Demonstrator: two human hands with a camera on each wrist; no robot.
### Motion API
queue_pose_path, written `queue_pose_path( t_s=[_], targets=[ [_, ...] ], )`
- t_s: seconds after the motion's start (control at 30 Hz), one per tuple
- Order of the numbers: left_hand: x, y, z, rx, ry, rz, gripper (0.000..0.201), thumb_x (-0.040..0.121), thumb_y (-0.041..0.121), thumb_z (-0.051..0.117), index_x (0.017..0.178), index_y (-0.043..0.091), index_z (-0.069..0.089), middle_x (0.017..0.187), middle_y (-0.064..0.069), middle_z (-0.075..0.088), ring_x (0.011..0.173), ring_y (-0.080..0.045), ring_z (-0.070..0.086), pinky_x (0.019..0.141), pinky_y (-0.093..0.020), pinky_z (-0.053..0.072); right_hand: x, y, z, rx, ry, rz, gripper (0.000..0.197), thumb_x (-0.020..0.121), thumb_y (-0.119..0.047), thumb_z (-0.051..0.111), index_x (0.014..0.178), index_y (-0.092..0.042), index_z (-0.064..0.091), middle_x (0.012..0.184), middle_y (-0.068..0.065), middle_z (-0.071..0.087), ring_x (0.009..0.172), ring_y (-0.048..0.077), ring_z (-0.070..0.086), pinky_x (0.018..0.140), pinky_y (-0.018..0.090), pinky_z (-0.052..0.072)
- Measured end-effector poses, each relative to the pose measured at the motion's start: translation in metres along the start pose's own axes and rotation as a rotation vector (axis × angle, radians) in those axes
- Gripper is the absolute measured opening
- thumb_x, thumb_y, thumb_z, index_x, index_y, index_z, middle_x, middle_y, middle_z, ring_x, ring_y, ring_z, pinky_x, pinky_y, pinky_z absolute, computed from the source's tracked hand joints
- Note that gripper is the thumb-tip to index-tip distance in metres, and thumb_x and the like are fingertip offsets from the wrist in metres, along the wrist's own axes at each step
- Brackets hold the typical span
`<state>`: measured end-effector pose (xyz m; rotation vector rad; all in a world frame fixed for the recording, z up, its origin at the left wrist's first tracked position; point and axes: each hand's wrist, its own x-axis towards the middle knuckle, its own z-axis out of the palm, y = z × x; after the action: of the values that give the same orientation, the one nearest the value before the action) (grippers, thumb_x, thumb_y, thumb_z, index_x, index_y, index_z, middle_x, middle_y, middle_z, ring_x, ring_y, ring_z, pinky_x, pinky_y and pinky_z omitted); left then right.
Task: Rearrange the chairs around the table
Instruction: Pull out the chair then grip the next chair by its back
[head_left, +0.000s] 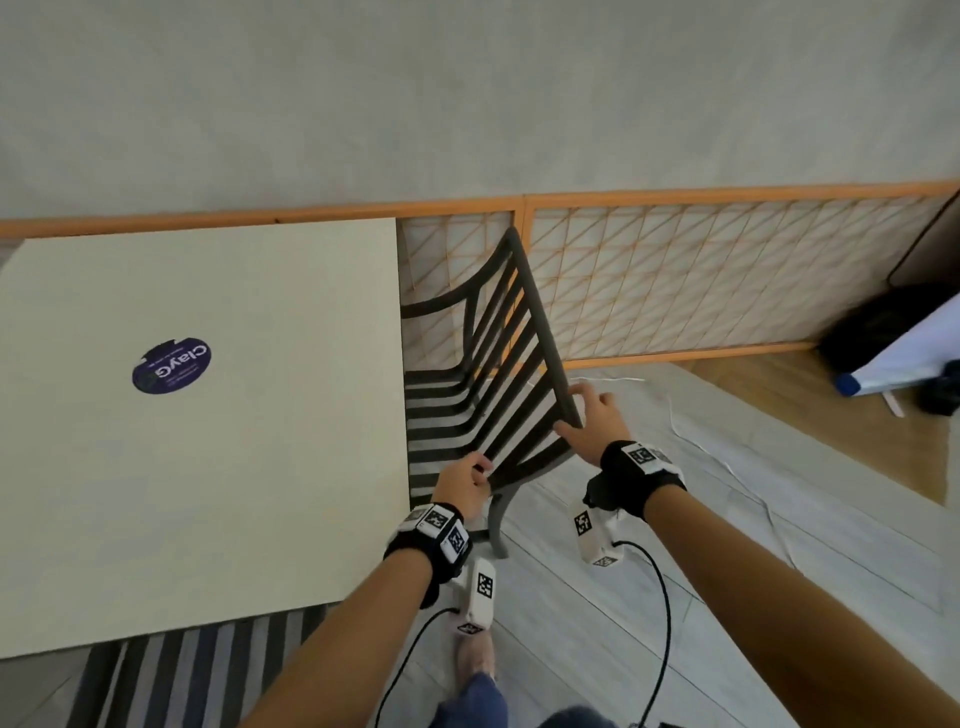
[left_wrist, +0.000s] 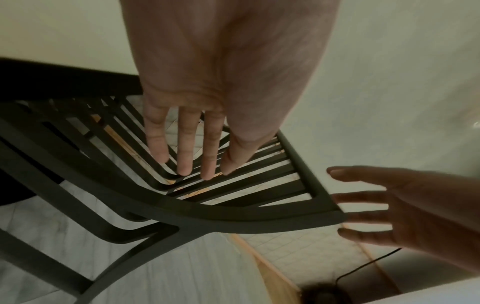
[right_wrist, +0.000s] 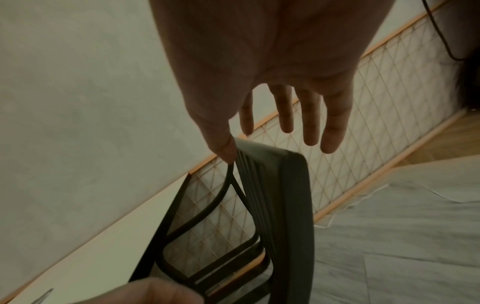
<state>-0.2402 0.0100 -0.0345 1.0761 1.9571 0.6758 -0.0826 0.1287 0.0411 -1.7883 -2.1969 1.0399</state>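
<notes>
- Head view: chair (head_left: 488, 374) tucked against worktop (head_left: 208, 415), seat partly under it.
- Left hand (head_left: 465, 486) and right hand (head_left: 592, 421): fingers straight, touching backrest, gripping nothing.
- Risk: an uneven push could knock chair against worktop edge.

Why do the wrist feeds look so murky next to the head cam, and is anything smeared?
Head view: bright, even light, wide-angle bending the screen. Left wrist view: dim, greenish, chair rails softly smeared, left hand close and out of focus. Right wrist view: dim too, right hand a dark blur.
</notes>
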Motion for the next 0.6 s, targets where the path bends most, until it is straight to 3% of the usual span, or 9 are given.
queue_pose_path(
  t_s=[0.13, 0.23, 0.33, 0.4, 0.5, 0.6],
  targets=[
    [0.039, -0.012, 0.016, 0.115, -0.178, -0.022, 0.04, 0.089, 0.013, 0.058, 0.128, 0.019, 0.052, 0.124, -0.012, 0.06, 0.114, -0.027, 0.058, 0.101, -0.037, 0.046, 0.024, 0.007, 0.015, 0.136, -0.035, 0.03, 0.067, 0.09, -0.018, 0.06, 0.144, -0.024, 0.022, 0.126, 0.019, 0.054, 0.104, 0.035, 0.06, 0.089, 0.042, 0.05],
    [0.064, -0.025, 0.035, 0.191, -0.321, -0.044, 0.054, 0.089, 0.019, 0.057, 0.14, 0.025, 0.04, 0.141, -0.012, 0.048, 0.129, -0.03, 0.047, 0.111, -0.042, 0.037, 0.04, 0.009, 0.029, 0.203, -0.037, 0.043, 0.061, 0.095, -0.015, 0.051, 0.145, -0.026, 0.017, 0.099, 0.014, 0.064, 0.081, 0.034, 0.068, 0.076, 0.051, 0.058],
    [0.083, -0.038, 0.055, 0.247, -0.332, -0.056, 0.053, 0.091, 0.02, 0.052, 0.141, 0.031, 0.037, 0.137, -0.013, 0.051, 0.128, -0.031, 0.047, 0.113, -0.047, 0.033, 0.048, 0.012, 0.039, 0.267, -0.017, 0.101, 0.059, 0.096, -0.017, 0.047, 0.142, -0.038, 0.017, 0.084, 0.0, 0.055, 0.07, 0.032, 0.069, 0.056, 0.05, 0.06],
    [0.092, -0.045, 0.065, 0.274, -0.327, -0.043, 0.046, 0.094, 0.02, 0.048, 0.138, 0.03, 0.041, 0.129, -0.016, 0.056, 0.123, -0.033, 0.049, 0.113, -0.049, 0.029, 0.051, 0.014, 0.042, 0.326, -0.05, 0.143, 0.06, 0.096, -0.013, 0.047, 0.139, -0.044, 0.018, 0.088, -0.004, 0.052, 0.071, 0.031, 0.07, 0.048, 0.047, 0.06],
    [0.105, -0.048, 0.068, 0.285, -0.359, -0.059, 0.043, 0.095, 0.019, 0.045, 0.137, 0.026, 0.043, 0.128, -0.019, 0.053, 0.118, -0.036, 0.049, 0.11, -0.048, 0.033, 0.06, 0.015, 0.041, 0.407, -0.081, 0.219, 0.051, 0.095, -0.013, 0.051, 0.131, -0.041, 0.029, 0.103, 0.007, 0.058, 0.074, 0.031, 0.071, 0.046, 0.048, 0.059],
    [0.116, -0.054, 0.07, 0.238, -0.351, -0.072, 0.042, 0.095, 0.02, 0.046, 0.136, 0.031, 0.044, 0.129, -0.018, 0.048, 0.118, -0.037, 0.048, 0.107, -0.047, 0.037, 0.076, 0.01, 0.037, 0.447, -0.133, 0.283, 0.03, 0.094, -0.031, 0.052, 0.121, -0.034, 0.041, 0.107, 0.011, 0.063, 0.074, 0.029, 0.072, 0.044, 0.047, 0.058]
  ],
)
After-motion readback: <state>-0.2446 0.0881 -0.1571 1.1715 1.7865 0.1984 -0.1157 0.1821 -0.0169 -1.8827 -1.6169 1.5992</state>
